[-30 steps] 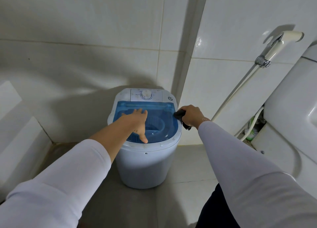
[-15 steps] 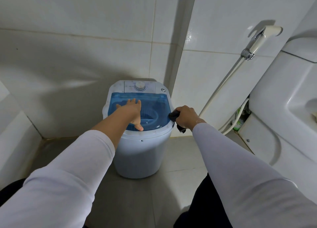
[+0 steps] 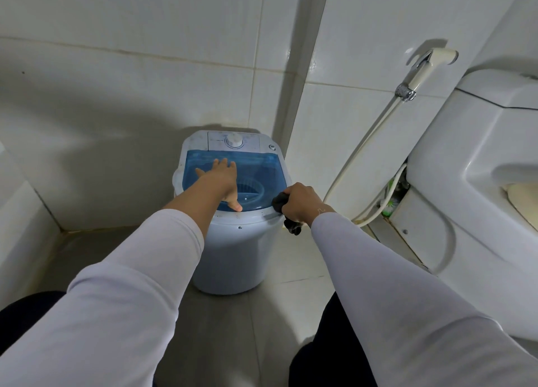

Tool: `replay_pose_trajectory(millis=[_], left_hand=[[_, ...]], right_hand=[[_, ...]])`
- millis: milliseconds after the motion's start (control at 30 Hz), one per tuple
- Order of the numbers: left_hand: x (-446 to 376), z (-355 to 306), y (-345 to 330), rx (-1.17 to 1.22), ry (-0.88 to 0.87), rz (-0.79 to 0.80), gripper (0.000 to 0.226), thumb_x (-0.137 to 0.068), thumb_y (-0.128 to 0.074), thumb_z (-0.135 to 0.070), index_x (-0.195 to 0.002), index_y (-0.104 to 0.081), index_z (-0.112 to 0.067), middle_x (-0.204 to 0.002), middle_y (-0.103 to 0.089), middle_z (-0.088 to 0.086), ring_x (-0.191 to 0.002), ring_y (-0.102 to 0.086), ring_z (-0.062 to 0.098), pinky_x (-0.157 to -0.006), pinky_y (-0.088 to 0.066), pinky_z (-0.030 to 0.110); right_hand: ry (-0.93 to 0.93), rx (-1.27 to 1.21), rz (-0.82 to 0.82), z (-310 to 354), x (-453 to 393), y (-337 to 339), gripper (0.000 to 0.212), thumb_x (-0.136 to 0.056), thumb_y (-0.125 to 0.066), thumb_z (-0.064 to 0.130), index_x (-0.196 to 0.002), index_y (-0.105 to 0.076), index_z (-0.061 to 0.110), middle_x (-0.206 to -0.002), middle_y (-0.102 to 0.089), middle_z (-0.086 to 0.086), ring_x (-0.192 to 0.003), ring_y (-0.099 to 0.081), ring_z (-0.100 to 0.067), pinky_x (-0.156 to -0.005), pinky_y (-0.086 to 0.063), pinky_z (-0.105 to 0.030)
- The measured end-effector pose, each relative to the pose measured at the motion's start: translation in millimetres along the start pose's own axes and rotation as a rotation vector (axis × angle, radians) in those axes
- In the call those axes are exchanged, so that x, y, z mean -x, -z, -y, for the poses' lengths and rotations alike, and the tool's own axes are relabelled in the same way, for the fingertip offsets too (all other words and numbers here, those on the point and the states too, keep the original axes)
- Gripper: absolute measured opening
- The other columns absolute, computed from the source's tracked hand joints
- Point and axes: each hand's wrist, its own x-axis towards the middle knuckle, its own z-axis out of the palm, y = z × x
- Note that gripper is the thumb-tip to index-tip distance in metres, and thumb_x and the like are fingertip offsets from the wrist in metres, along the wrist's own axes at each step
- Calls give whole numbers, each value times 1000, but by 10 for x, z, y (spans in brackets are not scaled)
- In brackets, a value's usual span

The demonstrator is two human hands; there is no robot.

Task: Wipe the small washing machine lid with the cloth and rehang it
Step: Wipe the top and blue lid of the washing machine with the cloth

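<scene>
We're not making out any readable text here. The control panel [image 3: 233, 142] on the little washing machine [image 3: 233, 241] is showing some faint printing around its dial [image 3: 234, 140], but it's too small and blurry to read.

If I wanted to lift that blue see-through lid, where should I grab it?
Probably the lid's front curved edge, coming from the front. The straight back edge meets the dial panel, so it likely hinges there, though no hinge shows. The left hand lies flat on it.

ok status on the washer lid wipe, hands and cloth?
Left hand flat, open on blue lid. Right hand fisted on dark cloth at lid's right front edge. Spray hose hangs right, clear of the lid.
</scene>
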Motion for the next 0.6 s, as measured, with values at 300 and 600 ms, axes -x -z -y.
replay_pose_trajectory(millis=[300,600], left_hand=[[46,5,-28,46,-7,-36,116,-74,-76,-38,-151,6,-12,-161,8,9,-148,10,31,-114,-5,62],[87,28,-80,95,5,-102,115,-73,-76,-40,-151,3,-11,-161,8,10,-148,8,30,-115,-5,60]], right_hand=[[44,24,41,144,133,-94,30,-83,-51,6,-109,-66,4,-109,-66,-18,-91,-63,-30,-86,-57,-39],[129,111,68,202,160,-193,28,-84,-55,8,-111,-63,7,-107,-66,-15,-84,-56,-25,-79,-51,-32]])
